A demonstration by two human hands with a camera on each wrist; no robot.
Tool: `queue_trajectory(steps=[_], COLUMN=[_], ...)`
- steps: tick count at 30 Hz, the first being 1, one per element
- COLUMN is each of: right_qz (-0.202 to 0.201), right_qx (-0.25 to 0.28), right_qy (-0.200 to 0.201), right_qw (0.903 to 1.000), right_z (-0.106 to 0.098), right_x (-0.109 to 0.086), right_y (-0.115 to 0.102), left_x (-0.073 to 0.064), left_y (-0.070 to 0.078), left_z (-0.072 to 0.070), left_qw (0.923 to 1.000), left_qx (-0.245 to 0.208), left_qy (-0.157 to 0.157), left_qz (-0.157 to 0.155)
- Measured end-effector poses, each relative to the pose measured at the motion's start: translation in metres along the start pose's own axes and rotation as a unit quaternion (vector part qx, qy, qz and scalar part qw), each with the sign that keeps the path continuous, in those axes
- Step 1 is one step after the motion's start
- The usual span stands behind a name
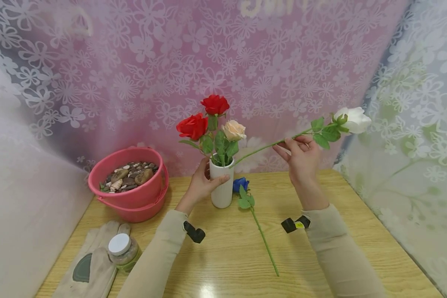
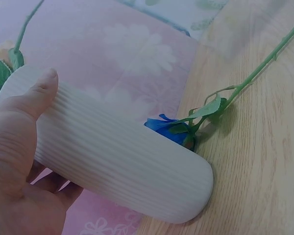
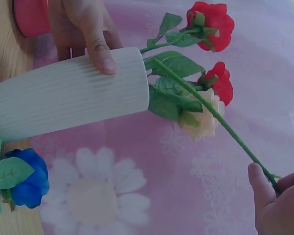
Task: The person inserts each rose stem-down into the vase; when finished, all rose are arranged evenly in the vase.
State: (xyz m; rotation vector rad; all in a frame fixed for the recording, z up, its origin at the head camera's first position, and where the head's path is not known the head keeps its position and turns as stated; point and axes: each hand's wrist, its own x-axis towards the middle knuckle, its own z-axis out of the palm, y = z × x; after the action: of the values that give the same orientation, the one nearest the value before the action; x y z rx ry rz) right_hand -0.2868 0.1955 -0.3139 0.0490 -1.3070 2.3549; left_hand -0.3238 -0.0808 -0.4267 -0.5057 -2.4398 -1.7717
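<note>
My left hand point(image 1: 205, 182) grips the upper part of a white ribbed vase point(image 1: 222, 192), thumb across its front. Two red roses point(image 1: 193, 126) and a peach rose point(image 1: 234, 130) stand in it, their leaves bunched at the mouth. My right hand point(image 1: 304, 159) pinches the green stem of a white rose point(image 1: 354, 120), its bloom pointing right. The lower end of that stem point(image 3: 206, 104) meets the vase's rim among the leaves in the right wrist view. Beside the vase's base lies a blue rose point(image 1: 241, 184), its stem stretching toward the front of the table.
At the left stands a pink bucket point(image 1: 134, 207) of pebbles and shells. In front of it lie pale work gloves point(image 1: 82, 265), with a white-lidded jar point(image 1: 123, 250) close by. Flowered curtains point(image 1: 279, 66) hang behind and at both sides of the wooden table point(image 1: 223, 256).
</note>
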Motion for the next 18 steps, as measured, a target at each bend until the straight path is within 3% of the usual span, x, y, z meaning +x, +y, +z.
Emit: queue_trajectory(steps=[9,18], right_qz=[-0.054,-0.087], right_qx=[-0.038,-0.087], right_qy=[-0.018,-0.081], right_qw=[0.9977,0.9891], right_z=[0.027,0.043], right_x=[-0.005,-0.007], right_y=[0.01,0.026], left_x=[0.001,0.0], left_y=[0.0,0.002], left_z=[0.0,0.0], left_qw=[1.0,1.0], left_qx=[-0.002,-0.006], left_qy=[0.001,0.004], left_qz=[-0.001,-0.002])
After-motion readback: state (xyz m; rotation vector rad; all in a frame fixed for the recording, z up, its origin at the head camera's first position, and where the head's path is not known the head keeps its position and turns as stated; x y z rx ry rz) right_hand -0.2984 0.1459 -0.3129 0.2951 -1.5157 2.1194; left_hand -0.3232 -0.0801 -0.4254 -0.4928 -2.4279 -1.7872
